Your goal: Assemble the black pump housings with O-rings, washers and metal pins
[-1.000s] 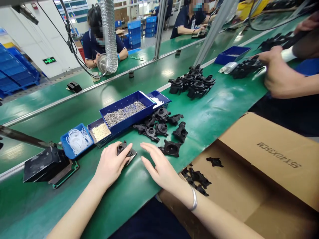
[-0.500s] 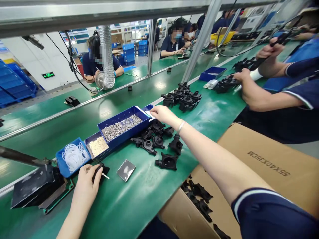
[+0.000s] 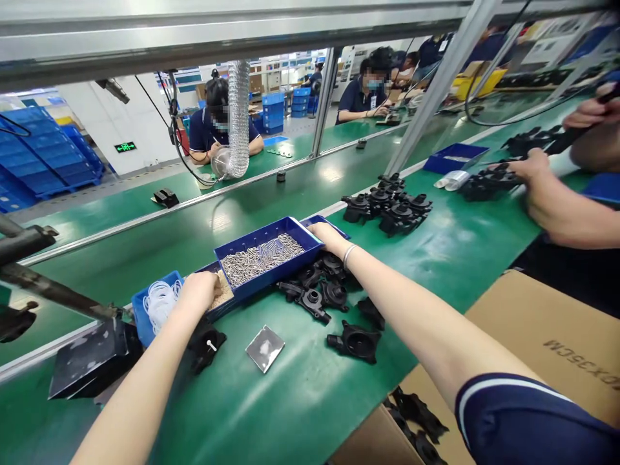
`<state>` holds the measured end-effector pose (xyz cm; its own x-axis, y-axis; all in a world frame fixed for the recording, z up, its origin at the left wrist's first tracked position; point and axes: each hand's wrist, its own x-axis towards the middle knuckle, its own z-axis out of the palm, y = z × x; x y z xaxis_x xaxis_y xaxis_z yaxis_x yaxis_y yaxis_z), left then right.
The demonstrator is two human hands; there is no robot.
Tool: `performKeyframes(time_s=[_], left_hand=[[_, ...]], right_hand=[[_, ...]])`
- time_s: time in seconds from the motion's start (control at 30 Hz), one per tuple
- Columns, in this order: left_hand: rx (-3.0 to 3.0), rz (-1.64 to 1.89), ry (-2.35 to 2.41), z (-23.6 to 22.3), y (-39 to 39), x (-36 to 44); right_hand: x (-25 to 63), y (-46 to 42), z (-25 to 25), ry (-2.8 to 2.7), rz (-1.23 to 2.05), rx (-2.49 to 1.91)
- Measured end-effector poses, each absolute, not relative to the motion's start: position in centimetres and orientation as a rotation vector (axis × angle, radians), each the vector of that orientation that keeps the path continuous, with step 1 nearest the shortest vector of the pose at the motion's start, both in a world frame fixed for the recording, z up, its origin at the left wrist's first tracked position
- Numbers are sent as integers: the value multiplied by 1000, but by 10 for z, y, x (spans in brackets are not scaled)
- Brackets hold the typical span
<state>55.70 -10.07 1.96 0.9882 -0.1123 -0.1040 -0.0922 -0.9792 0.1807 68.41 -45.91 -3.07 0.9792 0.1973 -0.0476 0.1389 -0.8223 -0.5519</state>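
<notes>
My left hand (image 3: 199, 294) reaches into a small blue bin of beige beads (image 3: 223, 296); its fingertips are hidden among them. My right hand (image 3: 329, 237) dips into a blue bin (image 3: 325, 223) at the far end of the row, and the bin's side hides its fingers. Between both hands stands a long blue bin of metal pins (image 3: 261, 258). Beside my left forearm a black plastic housing (image 3: 206, 349) lies on the green table, a small white pin sticking up from it. Further black housings (image 3: 314, 300) are heaped below my right hand.
White rings (image 3: 162, 300) fill a blue bin at left, near a black box-shaped fixture (image 3: 97, 355). A small metal plate (image 3: 265, 349) lies mid-table. More black housings (image 3: 387, 203) stand further back. Open cardboard (image 3: 537, 342) sits at right. A co-worker's hands (image 3: 535, 171) work at far right.
My left hand has left the black housing with the white pin and moved up into the bead bin. My right hand has sunk lower behind the pin bin. The view has shifted slightly.
</notes>
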Motion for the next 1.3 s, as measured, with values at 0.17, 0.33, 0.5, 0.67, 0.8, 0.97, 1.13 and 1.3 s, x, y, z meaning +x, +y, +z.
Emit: performKeyframes(time_s=[0.17, 0.33, 0.5, 0.67, 0.8, 0.97, 1.13, 1.3], left_hand=[[2954, -231, -194, 9, -96, 563], [2863, -188, -190, 9, -93, 561], [2694, 47, -50, 26, -92, 553], [2144, 151, -28, 51, -103, 486], [1327, -224, 145, 41, -139, 412], [859, -422, 342, 10, -175, 368], [733, -409, 372, -1, -176, 362], [728, -410, 341, -2, -177, 358]], right_hand=[[685, -460, -29, -19, -10, -2295], [670, -465, -13, 80, -199, -1934], [627, -483, 21, 33, -326, -1619], [547, -476, 43, -81, -244, -1441], [473, -434, 30, -153, 11, -1292], [401, -380, 4, -232, 324, -1251], [374, -358, -5, -231, 348, -1275], [369, -355, -4, -269, 205, -1383]])
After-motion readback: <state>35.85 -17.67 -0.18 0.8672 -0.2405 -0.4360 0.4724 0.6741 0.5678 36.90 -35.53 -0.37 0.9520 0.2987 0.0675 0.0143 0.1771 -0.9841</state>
